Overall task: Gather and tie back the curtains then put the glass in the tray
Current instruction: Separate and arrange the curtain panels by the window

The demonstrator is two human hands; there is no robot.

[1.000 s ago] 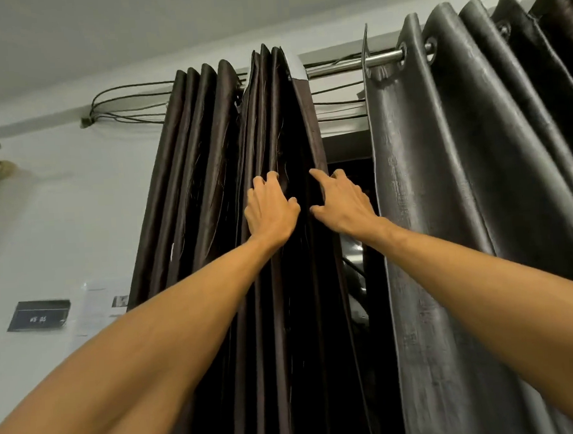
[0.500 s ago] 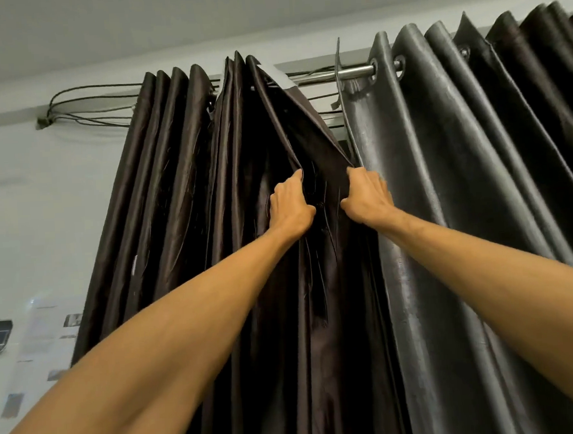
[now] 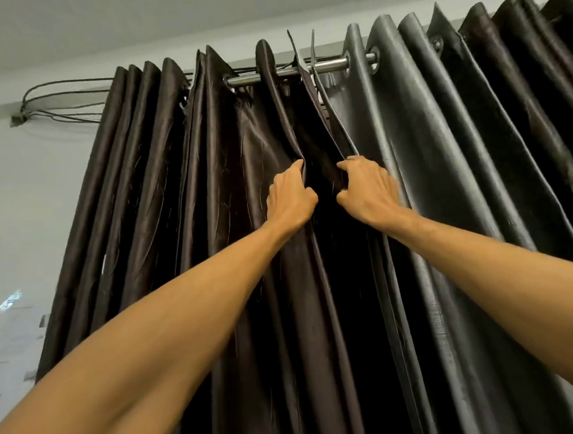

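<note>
Grip sits high under the rod (image 3: 329,65) — left hand (image 3: 289,200) pinching the brown curtain (image 3: 236,193) edge, right hand (image 3: 367,191) curled on the grey curtain (image 3: 443,173) edge — so folds should likely sweep outward level, eyelets sliding, never yanked; glass, tray out of view.

The brown curtain (image 3: 235,173) now spreads right, meeting the grey curtain (image 3: 425,158).

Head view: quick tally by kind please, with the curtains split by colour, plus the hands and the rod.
1 brown curtain
1 grey curtain
2 hands: left hand and right hand, both gripping the brown curtain
1 curtain rod
Total: 5
</note>
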